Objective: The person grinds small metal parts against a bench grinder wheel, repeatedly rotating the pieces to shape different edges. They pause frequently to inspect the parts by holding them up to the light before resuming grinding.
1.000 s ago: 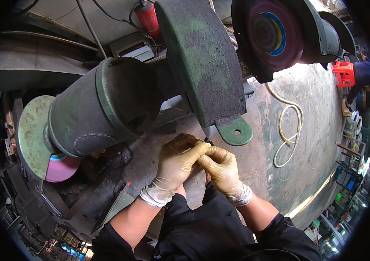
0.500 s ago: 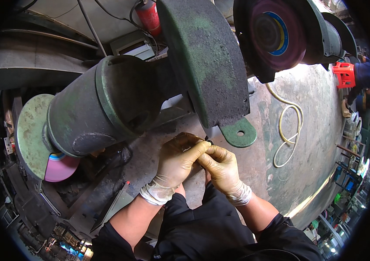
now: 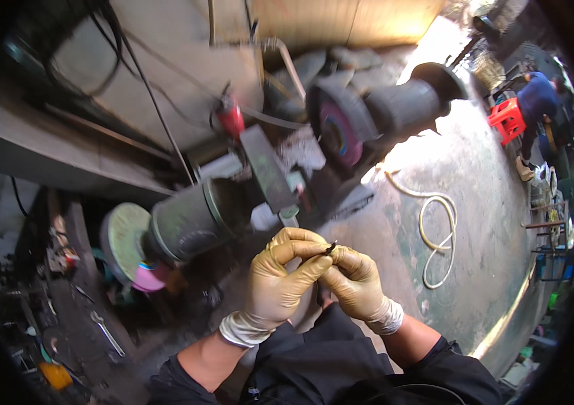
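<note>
Both my hands wear thin, pale yellowish gloves with stained fingers. Held between the fingertips is a small dark piece (image 3: 331, 248), too small to name its kind. My left hand (image 3: 280, 280) pinches it from the left, with the thumb and forefinger closed. From the other side my right hand (image 3: 360, 278) has its fingertips closed on the same piece. Just beyond my hands stands a green-grey bench grinder (image 3: 189, 219), with a pink grinding wheel (image 3: 150, 277) showing at its left end. My fingers are apart from the grinder.
Farther off is another grinder (image 3: 402, 108) with a purple-pink wheel. A pale hose (image 3: 452, 223) lies coiled on the floor at right. A person (image 3: 538, 94) is by a red stool (image 3: 507, 121). A wrench (image 3: 107, 333) lies at lower left; a red fire extinguisher (image 3: 231, 120) stands behind.
My view has tilted up and back, so the grinder looks smaller and farther away. My hands sit slightly lower in the picture, and the small dark piece between them shows more plainly.
</note>
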Demonstrator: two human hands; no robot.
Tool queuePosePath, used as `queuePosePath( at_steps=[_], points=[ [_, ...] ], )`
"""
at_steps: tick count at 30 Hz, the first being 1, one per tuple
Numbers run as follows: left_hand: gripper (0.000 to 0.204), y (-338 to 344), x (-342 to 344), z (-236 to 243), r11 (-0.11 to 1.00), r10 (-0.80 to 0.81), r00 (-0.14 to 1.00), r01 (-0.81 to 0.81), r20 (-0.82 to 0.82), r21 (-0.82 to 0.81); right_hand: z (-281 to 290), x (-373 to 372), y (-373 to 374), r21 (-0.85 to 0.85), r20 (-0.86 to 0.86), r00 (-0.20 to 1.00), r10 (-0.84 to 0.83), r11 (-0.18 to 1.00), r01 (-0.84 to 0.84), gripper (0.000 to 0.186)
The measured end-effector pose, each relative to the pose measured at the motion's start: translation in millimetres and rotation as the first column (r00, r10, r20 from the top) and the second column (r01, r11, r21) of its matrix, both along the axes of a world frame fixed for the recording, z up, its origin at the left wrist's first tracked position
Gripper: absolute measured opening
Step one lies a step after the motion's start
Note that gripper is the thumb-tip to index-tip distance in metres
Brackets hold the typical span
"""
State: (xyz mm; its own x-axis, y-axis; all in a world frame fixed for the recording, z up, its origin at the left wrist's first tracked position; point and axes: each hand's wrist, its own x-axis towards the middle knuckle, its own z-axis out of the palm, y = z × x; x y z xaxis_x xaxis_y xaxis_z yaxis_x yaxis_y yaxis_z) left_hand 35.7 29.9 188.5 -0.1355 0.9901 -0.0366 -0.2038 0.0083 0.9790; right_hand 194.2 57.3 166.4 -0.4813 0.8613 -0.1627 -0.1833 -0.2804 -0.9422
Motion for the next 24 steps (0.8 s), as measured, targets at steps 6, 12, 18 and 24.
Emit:
queuePosePath(
  at_steps=[6,12,18,24],
  points=[
    [0.011,47,57,170,0.93,-0.037,0.991,0.081,-0.127,0.357,171,54,35,0.31,-0.119,0.989,-0.091,0.943,0.124,0.023],
    [0.009,45,120,285,0.822,-0.129,0.989,0.148,-0.074,0.55,308,120,22,0.6,0.066,0.981,-0.18,0.793,0.105,0.02],
    [0.011,36,142,329,0.796,-0.169,0.98,0.2,-0.108,0.571,356,145,2,0.681,0.154,0.944,-0.293,0.723,0.113,0.025],
    [0.011,31,157,346,0.814,-0.209,0.977,0.202,-0.05,0.544,376,154,-13,0.632,0.103,0.957,-0.273,0.761,0.149,0.026]
  ],
)
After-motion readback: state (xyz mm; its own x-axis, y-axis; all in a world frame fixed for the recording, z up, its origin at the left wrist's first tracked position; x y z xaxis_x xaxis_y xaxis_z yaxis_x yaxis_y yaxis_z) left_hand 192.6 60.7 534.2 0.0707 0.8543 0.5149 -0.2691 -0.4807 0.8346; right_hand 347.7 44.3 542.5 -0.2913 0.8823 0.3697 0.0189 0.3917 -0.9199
